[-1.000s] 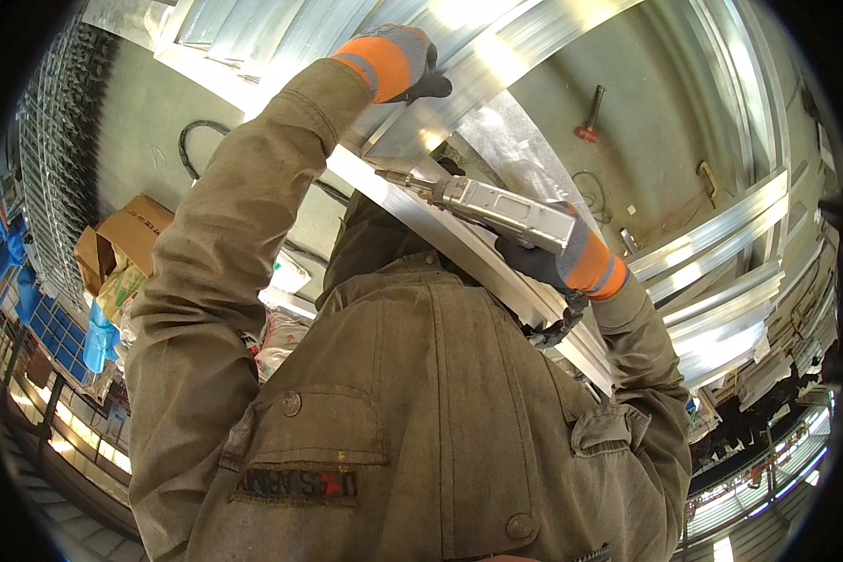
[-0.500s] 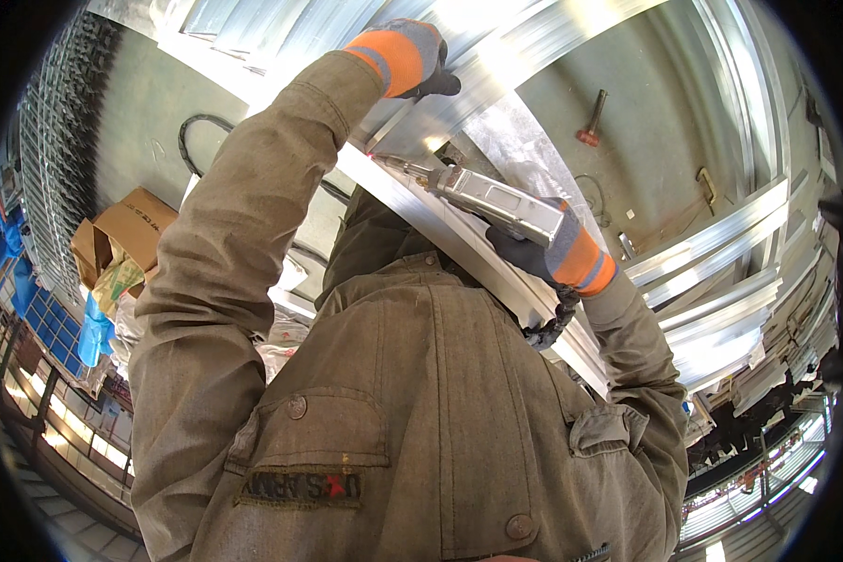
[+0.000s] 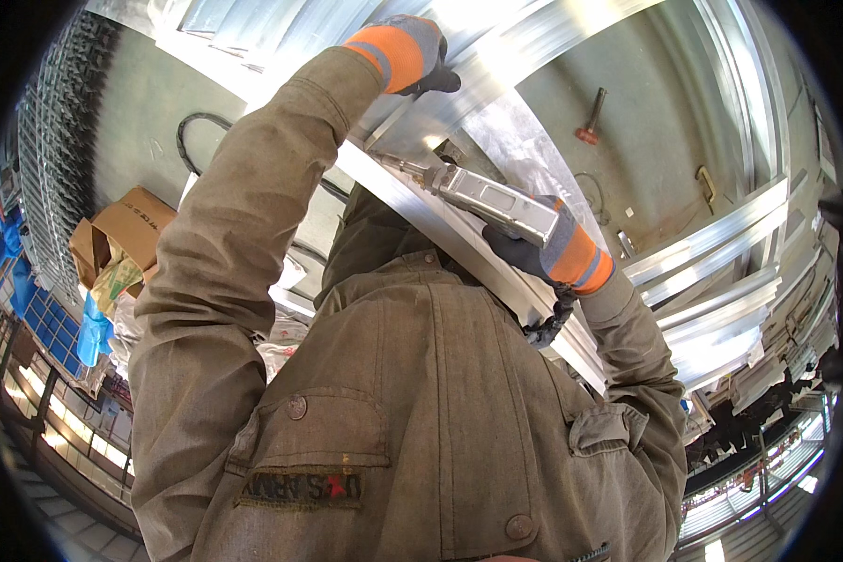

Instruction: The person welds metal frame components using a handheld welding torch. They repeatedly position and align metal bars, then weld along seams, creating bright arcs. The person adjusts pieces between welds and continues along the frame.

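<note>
1. The silver hand tool lay with its long axis running from lower right to upper left, nose toward the bright metal rail it rested along.
2. The right hand, gloved in grey with an orange cuff, was closed round the tool's rear end and was the nearer hand to it.
3. The left hand, in a matching glove, was raised well above, fingers curled onto a shiny metal profile.
4. Down at the left sat a brown cardboard box, a blue crate beneath it, and pale sacks with red marks.
</note>
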{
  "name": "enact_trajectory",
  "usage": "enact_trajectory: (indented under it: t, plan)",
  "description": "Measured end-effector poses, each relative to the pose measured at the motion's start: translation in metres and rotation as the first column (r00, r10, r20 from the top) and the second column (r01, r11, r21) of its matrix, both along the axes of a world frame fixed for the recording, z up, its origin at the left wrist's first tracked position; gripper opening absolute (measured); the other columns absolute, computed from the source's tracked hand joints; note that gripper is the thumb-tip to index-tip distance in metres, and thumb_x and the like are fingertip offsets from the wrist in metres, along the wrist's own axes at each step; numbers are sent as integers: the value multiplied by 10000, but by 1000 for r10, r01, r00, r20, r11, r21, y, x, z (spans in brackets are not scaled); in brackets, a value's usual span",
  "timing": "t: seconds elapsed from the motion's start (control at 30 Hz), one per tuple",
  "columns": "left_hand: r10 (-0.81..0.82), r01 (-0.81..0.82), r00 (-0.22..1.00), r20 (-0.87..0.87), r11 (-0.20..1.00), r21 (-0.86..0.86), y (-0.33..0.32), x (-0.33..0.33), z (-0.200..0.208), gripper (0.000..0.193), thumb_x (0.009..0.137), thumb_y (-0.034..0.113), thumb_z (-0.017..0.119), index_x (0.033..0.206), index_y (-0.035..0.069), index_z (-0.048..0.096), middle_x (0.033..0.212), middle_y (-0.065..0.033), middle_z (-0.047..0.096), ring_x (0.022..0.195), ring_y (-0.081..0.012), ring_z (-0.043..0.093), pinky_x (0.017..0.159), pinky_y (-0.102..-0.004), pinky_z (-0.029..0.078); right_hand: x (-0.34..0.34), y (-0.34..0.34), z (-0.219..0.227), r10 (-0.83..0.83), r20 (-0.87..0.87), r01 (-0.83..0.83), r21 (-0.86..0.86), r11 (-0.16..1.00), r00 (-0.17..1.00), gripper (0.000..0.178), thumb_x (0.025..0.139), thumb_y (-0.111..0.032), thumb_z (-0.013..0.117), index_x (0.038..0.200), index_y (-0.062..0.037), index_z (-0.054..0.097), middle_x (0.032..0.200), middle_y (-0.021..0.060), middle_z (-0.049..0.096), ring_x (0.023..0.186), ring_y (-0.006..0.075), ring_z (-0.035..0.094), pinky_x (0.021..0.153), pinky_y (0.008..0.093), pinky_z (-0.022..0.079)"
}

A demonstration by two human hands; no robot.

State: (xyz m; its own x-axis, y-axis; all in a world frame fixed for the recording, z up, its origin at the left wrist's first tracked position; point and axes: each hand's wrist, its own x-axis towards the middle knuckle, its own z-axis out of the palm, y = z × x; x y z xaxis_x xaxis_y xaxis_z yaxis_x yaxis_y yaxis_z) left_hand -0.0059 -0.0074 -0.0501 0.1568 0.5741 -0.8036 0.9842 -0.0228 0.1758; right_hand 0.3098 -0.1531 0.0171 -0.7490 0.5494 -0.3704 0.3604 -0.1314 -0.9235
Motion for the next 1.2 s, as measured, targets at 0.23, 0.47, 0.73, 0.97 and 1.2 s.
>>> enact_trajectory:
  t: [0.23, 0.47, 0.73, 0.97, 1.2]
  plan:
    - [-1, 1, 1000, -3, 995, -98, 11, -4, -15, 509, 979, 623, 783, 877, 126, 822, 743, -49, 750, 707, -256, 744, 723, -481, 602, 7, -6, -14, 65, -49, -63, 46, 997, 997, 362, 1063, -156, 790, 1400, -36, 734, 1211, 111, 803, 1078, 235, 790, 931, 365, 634]
    - [30, -27, 998, 49, 998, -57, 5, -9, 6, 477, 954, 617, 739, 846, 159, 812, 678, -16, 723, 649, -230, 720, 697, -463, 583, 0, 3, -3, 83, -21, -80, 133, 988, 996, 325, 1023, -126, 828, 1335, -49, 780, 1151, 92, 836, 995, 217, 805, 853, 360, 631]
    - [61, -58, 998, 29, 995, -85, 4, -9, 14, 556, 1021, 643, 749, 809, 131, 799, 743, -29, 743, 757, -258, 748, 771, -490, 595, -4, 7, 10, 24, 42, -24, 10, 1000, 999, 317, 1019, -135, 833, 1321, -48, 791, 1088, 78, 836, 950, 184, 793, 844, 362, 625]
    - [55, -53, 998, 28, 996, -69, 5, -10, 12, 488, 989, 618, 766, 895, 144, 831, 720, -12, 745, 676, -215, 721, 725, -458, 587, -3, 7, 8, 1, 15, 0, -30, 1000, 1000, 304, 1010, -123, 834, 1295, -25, 797, 1092, 88, 841, 954, 168, 792, 847, 350, 627]
    - [54, -49, 992, 116, 998, -47, 2, -14, 14, 494, 975, 585, 799, 838, 110, 787, 704, -24, 733, 638, -195, 699, 676, -413, 573, 4, 7, 5, 15, 63, -16, 10, 1000, 998, 400, 992, -151, 853, 1366, -34, 771, 1163, 104, 831, 1015, 204, 790, 902, 356, 623]
